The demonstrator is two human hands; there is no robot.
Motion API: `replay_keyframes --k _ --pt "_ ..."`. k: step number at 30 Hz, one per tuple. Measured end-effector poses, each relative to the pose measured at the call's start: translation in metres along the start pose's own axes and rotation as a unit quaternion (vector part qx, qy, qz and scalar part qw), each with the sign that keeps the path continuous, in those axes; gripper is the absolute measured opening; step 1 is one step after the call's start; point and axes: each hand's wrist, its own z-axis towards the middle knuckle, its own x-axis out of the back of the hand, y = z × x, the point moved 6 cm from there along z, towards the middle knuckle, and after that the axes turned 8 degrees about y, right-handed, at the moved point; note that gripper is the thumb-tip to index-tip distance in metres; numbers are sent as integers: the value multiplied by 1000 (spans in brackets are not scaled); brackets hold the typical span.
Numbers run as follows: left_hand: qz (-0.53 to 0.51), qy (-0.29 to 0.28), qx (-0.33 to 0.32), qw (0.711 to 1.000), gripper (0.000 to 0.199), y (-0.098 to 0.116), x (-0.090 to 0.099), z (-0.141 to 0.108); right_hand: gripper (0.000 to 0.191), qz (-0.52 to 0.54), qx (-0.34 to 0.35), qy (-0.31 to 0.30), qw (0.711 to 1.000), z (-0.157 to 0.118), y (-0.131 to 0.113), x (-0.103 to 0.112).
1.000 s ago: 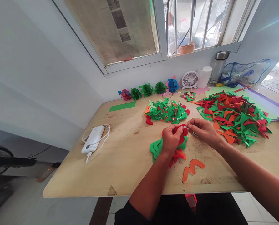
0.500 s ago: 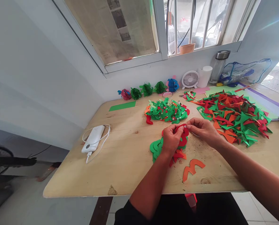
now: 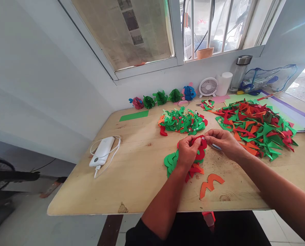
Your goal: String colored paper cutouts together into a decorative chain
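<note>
My left hand is closed on a red curved paper cutout, thumb on top. A small whitish patch shows at the cutout's upper edge. There my right hand pinches, thumb and forefinger together. Beneath its palm a greyish shiny object shows in part; I cannot make out its kind. Under and beside my left hand lie green paper cutouts and red and orange ones. An orange wavy paper piece lies nearer the table's front edge.
Behind my hands sits a heap of cutouts with white tabs. Paper scraps are piled to the right. A white power bank with its cable lies left. Paper figures, a small fan and a glass bottle line the wall.
Both hands stay almost where they were. My right hand has shifted very slightly, and more of the greyish object beneath it shows.
</note>
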Motion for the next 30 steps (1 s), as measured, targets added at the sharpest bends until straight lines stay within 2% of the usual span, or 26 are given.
replay_keyframes --k 13,23,30 --pt "5 -1 -8 1000 21 1 1 0 32 -6 -21 -10 1000 -1 2 -1" --pt "1 -10 -20 1000 18 3 0 -1 36 -40 -4 -9 999 -1 -1 -1" --pt "1 -10 -14 1000 18 1 -1 -1 27 -107 39 23 993 0 -2 1"
